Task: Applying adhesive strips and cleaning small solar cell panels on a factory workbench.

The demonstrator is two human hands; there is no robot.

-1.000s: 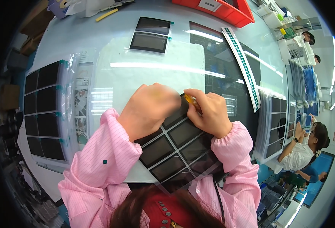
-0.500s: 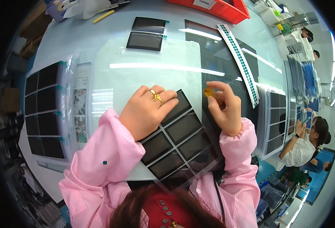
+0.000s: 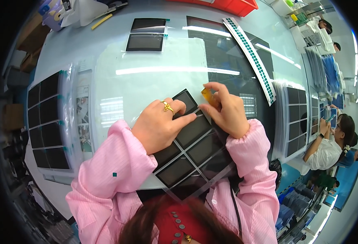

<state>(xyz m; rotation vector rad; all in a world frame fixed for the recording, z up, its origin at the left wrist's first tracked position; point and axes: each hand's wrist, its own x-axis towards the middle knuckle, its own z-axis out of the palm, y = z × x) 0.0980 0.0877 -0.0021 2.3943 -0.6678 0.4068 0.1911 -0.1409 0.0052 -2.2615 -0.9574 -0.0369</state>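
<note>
A clear sheet carrying several dark rectangular panels (image 3: 195,152) lies tilted on the white table (image 3: 146,77) in front of me. My left hand (image 3: 160,124), with a gold ring, presses flat on the sheet's upper panels, its forefinger stretched toward the right. My right hand (image 3: 223,110) sits at the sheet's top right corner and pinches a small amber piece (image 3: 208,95) between thumb and fingers. Both pink sleeves reach in from below.
Two dark panels (image 3: 146,34) lie at the far middle. A rack of dark panels (image 3: 47,122) stands at left. A long strip of green squares (image 3: 250,53) runs diagonally at right beside another panel sheet (image 3: 298,118). A red bin (image 3: 231,5) is far back. Another person (image 3: 329,142) sits at right.
My right hand has come back down to the sheet's top corner with the amber piece. My left hand shifted slightly, its forefinger now stretched out across the panel.
</note>
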